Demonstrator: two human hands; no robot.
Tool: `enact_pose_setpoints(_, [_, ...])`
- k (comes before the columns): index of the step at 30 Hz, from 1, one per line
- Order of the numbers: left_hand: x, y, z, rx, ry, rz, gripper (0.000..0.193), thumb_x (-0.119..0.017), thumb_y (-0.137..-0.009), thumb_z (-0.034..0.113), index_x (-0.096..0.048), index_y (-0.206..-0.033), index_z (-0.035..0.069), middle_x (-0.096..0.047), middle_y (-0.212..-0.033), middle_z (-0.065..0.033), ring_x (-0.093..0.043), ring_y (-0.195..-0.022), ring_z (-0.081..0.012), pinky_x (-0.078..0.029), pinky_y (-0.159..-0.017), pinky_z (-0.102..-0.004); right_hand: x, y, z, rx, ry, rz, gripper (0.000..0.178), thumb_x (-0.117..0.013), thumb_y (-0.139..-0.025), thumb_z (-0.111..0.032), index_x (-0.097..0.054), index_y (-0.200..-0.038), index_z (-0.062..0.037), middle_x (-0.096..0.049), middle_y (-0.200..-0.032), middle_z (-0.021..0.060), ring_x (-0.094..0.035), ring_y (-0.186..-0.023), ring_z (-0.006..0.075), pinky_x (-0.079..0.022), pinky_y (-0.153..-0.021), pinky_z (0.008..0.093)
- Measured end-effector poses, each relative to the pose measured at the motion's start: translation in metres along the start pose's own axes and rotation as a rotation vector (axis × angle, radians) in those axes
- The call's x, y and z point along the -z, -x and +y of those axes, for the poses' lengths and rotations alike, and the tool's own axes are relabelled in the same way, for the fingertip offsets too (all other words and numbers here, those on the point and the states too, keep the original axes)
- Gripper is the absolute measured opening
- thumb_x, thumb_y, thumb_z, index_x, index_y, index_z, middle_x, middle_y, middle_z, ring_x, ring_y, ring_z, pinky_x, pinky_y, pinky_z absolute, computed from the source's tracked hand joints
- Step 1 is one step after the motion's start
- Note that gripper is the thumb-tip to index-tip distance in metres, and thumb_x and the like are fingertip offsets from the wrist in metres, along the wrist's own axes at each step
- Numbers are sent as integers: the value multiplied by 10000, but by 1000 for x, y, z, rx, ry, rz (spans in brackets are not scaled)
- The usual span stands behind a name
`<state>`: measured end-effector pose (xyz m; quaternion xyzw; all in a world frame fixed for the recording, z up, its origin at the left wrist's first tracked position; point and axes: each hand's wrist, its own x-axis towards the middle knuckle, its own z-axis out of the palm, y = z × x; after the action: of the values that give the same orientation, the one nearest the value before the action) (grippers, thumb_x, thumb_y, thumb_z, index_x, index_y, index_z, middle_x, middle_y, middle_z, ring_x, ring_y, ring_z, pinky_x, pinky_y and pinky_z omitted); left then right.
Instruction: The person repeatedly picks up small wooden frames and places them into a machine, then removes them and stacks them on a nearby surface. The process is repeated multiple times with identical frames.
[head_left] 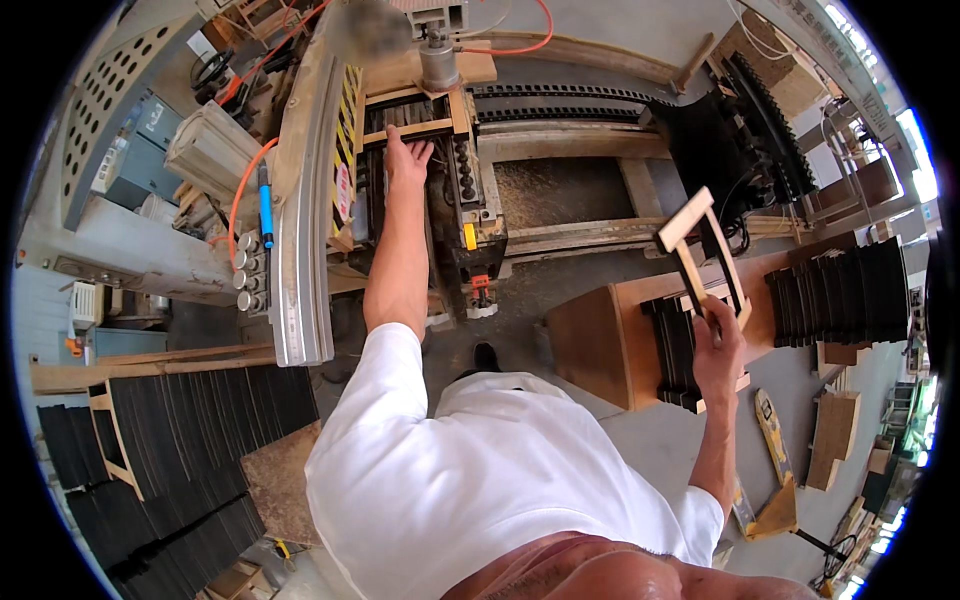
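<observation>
My right hand is closed round the lower end of a small rectangular wooden frame, pale at its ends and dark along its inner edges. The frame is held up, tilted, above a stack of dark-edged frames on a brown wooden box. My left hand reaches forward into a machine, its fingers apart, with the fingertips at a pale wooden bar. That bar belongs to a frame lying in the machine under a metal cylinder. Whether the fingers press on the bar is hard to tell.
A metal rail with striped tape runs along the machine's left. More dark frame stacks stand on the right and lower left. The brown box is close by my right side; a yellow pallet truck stands behind it.
</observation>
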<state>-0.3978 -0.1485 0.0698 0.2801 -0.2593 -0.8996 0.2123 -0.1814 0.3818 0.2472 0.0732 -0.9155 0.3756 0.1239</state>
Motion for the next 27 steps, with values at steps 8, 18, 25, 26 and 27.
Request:
enact_pose_setpoints(8, [16,-8,-1,-50,4,123,491,-537,-988,206,-360,-1359,-62,-445,-1328,-246,-489,-1227,-395,-544,-955,-488,-77,-67,-53,263,-1,-190,256,-651,-819,31,-609,-1058,-50,-626,-858,106,-596,-760,251,-483,-674,338])
enact_pose_setpoints(18, [68,118,-30,59,-37,-148,520,-457,-1013,391,-374,-1368,20,-434,-1338,-135,-460,-1217,-293,-352,-1081,-473,-285,-160,-107,830,-46,-428,223,-599,-786,-37,-600,-1006,-70,-647,-948,108,-583,-929,339,-466,-840,433])
enact_pose_setpoints(25, [75,140,-23,86,237,-210,671,-369,-977,588,-386,-1323,12,-458,-1282,-130,-422,-1239,-300,-302,-1100,-472,-366,-156,-121,981,-5,-437,217,-634,-769,-124,-601,-977,-73,-668,-934,107,-624,-914,302,-451,-802,423])
enact_pose_setpoints(26, [73,140,-24,78,232,-204,646,-377,-981,573,-402,-1306,15,-468,-1277,-127,-433,-1232,-296,-314,-1091,-465,-368,-158,-119,978,11,-450,224,-638,-763,-124,-600,-978,-75,-669,-925,107,-627,-904,304,-449,-792,420])
enact_pose_setpoints(27, [71,139,-26,71,226,-199,621,-384,-986,558,-418,-1289,18,-479,-1273,-123,-444,-1224,-292,-326,-1083,-459,-369,-161,-116,974,28,-463,230,-643,-757,-125,-599,-978,-76,-670,-916,107,-631,-894,305,-448,-783,418])
